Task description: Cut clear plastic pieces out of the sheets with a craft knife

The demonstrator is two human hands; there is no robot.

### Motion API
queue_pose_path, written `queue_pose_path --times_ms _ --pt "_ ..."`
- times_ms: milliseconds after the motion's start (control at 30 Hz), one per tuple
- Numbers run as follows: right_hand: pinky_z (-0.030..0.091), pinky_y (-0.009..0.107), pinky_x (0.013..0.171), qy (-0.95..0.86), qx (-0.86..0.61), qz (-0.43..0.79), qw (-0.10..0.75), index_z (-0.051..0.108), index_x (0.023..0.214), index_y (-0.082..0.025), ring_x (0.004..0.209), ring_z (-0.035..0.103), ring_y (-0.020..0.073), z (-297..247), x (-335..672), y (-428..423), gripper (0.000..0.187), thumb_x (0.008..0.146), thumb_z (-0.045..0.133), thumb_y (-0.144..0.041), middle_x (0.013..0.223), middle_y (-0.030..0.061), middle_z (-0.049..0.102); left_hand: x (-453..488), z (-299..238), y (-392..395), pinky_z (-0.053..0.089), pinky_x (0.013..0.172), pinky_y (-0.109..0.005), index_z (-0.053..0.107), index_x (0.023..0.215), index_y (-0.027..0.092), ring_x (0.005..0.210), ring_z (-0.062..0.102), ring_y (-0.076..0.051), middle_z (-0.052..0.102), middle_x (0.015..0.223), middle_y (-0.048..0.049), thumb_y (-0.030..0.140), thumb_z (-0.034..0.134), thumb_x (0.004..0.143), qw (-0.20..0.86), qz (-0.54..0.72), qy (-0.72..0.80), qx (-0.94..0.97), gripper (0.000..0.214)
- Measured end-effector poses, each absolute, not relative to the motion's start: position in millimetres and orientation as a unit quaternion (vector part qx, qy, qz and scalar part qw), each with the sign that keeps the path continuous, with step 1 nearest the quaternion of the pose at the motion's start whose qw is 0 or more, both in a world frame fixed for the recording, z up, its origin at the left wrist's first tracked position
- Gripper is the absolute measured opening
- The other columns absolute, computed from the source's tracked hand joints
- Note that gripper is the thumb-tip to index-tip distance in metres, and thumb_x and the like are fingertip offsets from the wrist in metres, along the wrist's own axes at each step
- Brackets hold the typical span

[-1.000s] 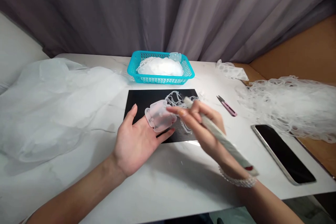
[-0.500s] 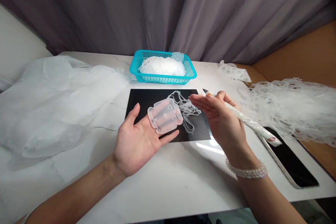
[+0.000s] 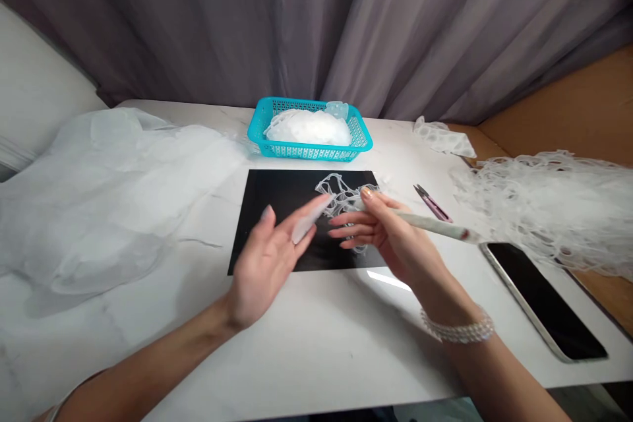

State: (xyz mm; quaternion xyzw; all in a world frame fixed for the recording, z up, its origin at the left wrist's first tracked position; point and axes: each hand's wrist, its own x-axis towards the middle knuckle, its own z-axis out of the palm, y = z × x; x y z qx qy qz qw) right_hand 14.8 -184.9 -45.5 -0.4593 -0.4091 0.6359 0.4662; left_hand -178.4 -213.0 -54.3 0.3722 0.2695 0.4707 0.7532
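My left hand (image 3: pixel 264 257) hovers palm-inward over a black mat (image 3: pixel 277 201), fingers stretched out. A flat translucent silicone piece (image 3: pixel 307 219) rests edge-on against those fingers. My right hand (image 3: pixel 390 237) is just to its right, its fingertips nearly meeting the piece. It grips a long white pen-like tool (image 3: pixel 432 225) whose tip points at a tangle of white trimmed strands (image 3: pixel 341 190) on the mat. A bead bracelet (image 3: pixel 457 331) circles my right wrist.
A teal basket (image 3: pixel 356 145) of white pieces stands behind the mat. Small pink snips (image 3: pixel 433 204) lie to the right, then a dark phone (image 3: pixel 541 300) and a heap of white netting (image 3: pixel 548 208). A crumpled clear plastic bag (image 3: pixel 99 191) covers the table's left side.
My left hand has tipped from palm-up to edge-on, so the silicone piece now shows edge-on. My right hand has moved back left to it with the tool.
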Motion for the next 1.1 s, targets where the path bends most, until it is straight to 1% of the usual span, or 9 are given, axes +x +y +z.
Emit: queue_pose_path --times_ms 100,200,333,433,533,600,733,867,1100 --pt "0.06 0.027 0.064 -0.369 -0.407 0.709 0.442 0.047 0.074 -0.022 0.061 0.065 0.0114 -49.4 7.1 -186.9 0.036 0.08 0.079 -0.038 0.069 -0.0048 0.063 -176.2 -60.2 -218.7 0.002 0.126 -0.039 0.068 0.129 0.034 0.156 0.0 -0.024 0.033 0.162 0.0081 0.064 0.041 0.095 0.673 0.472 0.318 0.473 0.052" --pt "0.058 0.025 0.071 -0.352 -0.386 0.705 0.48 0.04 0.068 -0.022 0.067 0.062 0.0101 -50.4 5.8 -186.4 0.044 0.075 0.083 -0.023 0.065 -0.0076 0.052 -176.2 -62.4 -215.6 0.013 0.125 -0.036 0.051 0.143 0.041 0.155 0.007 -0.021 0.031 0.162 0.0107 0.061 0.042 0.097 0.678 0.527 0.319 0.401 0.051" --pt "0.057 0.031 0.079 -0.352 -0.378 0.702 0.49 0.038 0.069 -0.023 0.074 0.063 0.013 -49.9 11.6 -183.3 0.043 0.076 0.08 -0.023 0.07 -0.0051 0.055 -175.7 -60.8 -204.6 0.027 0.122 -0.039 0.035 0.155 0.031 0.148 0.034 -0.023 0.045 0.156 -0.0036 0.042 0.05 0.099 0.737 0.52 0.321 0.288 0.059" --pt "0.055 0.028 0.074 -0.348 -0.37 0.708 0.49 0.036 0.068 -0.022 0.062 0.054 0.0092 -50.2 14.2 -181.9 0.044 0.077 0.079 -0.021 0.064 -0.0075 0.048 -172.8 -60.9 -202.3 0.033 0.12 -0.041 0.043 0.151 0.023 0.139 0.049 -0.025 0.058 0.144 -0.0088 0.022 0.055 0.096 0.779 0.47 0.313 0.274 0.056" --pt "0.051 0.022 0.067 -0.338 -0.366 0.712 0.495 0.036 0.066 -0.021 0.054 0.042 0.0065 -50.0 14.2 -181.9 0.043 0.077 0.077 -0.018 0.059 -0.0093 0.04 -171.1 -62.9 -204.1 0.037 0.118 -0.038 0.06 0.136 0.021 0.135 0.053 -0.024 0.063 0.139 -0.007 0.019 0.058 0.096 0.789 0.452 0.296 0.292 0.04" --pt "0.051 0.023 0.068 -0.331 -0.368 0.712 0.498 0.037 0.066 -0.021 0.057 0.044 0.0072 -49.1 13.7 -182.1 0.041 0.077 0.076 -0.017 0.061 -0.0083 0.042 -171.6 -64.0 -204.8 0.038 0.117 -0.036 0.066 0.129 0.02 0.133 0.055 -0.023 0.064 0.137 -0.0071 0.019 0.058 0.097 0.79 0.453 0.297 0.288 0.033" --pt "0.053 0.027 0.073 -0.308 -0.38 0.714 0.501 0.038 0.065 -0.021 0.068 0.054 0.011 -47.4 13.3 -181.9 0.039 0.075 0.076 -0.018 0.066 -0.0051 0.049 -173.3 -64.7 -203.8 0.038 0.117 -0.036 0.069 0.124 0.017 0.131 0.057 -0.022 0.066 0.135 -0.0088 0.019 0.056 0.098 0.792 0.457 0.31 0.26 0.029" --pt "0.051 0.027 0.067 -0.337 -0.398 0.698 0.491 0.037 0.066 -0.021 0.068 0.054 0.0114 -47.4 14.4 -182.4 0.042 0.078 0.077 -0.026 0.067 -0.0053 0.046 -172.7 -64.9 -203.7 0.041 0.115 -0.037 0.07 0.122 0.016 0.129 0.059 -0.024 0.067 0.132 -0.0104 0.019 0.055 0.099 0.792 0.448 0.323 0.261 0.027" --pt "0.03 0.021 0.047 -0.422 -0.457 0.604 0.498 0.031 0.069 -0.023 0.051 0.037 0.0064 -54.2 14.4 -180.8 0.049 0.074 0.08 -0.024 0.056 -0.0097 0.038 -171.8 -65.1 -205.0 0.049 0.109 -0.037 0.068 0.126 0.015 0.122 0.063 -0.025 0.07 0.127 -0.011 0.022 0.056 0.099 0.797 0.426 0.324 0.278 0.03"
